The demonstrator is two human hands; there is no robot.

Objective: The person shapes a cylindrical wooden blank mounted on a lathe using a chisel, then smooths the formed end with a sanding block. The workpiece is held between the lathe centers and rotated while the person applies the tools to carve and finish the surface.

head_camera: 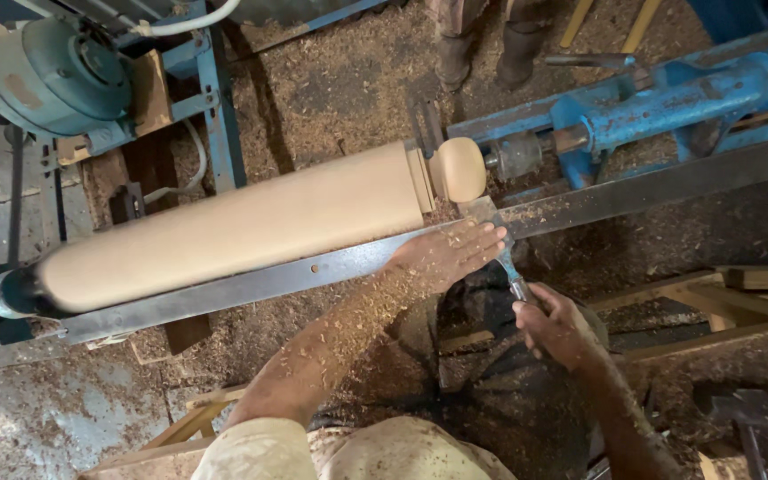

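The step in hand appears to be shaping the rounded end of a long wooden workpiece (pixel 233 227) mounted between the centres of a lathe. The workpiece lies lengthwise above the flat steel tool rest (pixel 633 191), which runs along the near side of the lathe; its knob-shaped end (pixel 461 169) sits next to the blue tailstock (pixel 668 107) at the right end of the machine. The left hand (pixel 446 253) lies flat on the tool rest with its fingers extended and pressed together, holding the blade of a chisel (pixel 491 222) down against the rest just below the knob. The right hand (pixel 557 324) is wrapped in a closed grip around the chisel's handle end, near the person's body. The next move is judged to call for a steady downward hold by the left hand while the right hand steers the handle in small arcs, so that the edge follows the knob's curve without digging in. Both forearms are coated with fine shavings. At the left end of the lathe stands a grey-green motor (pixel 51 76) on a blue frame. The floor (pixel 340 80) is covered with sawdust and shavings, pale timber offcuts (pixel 740 302) lie at the right, and another person's legs (pixel 482 40) stand beyond the lathe.
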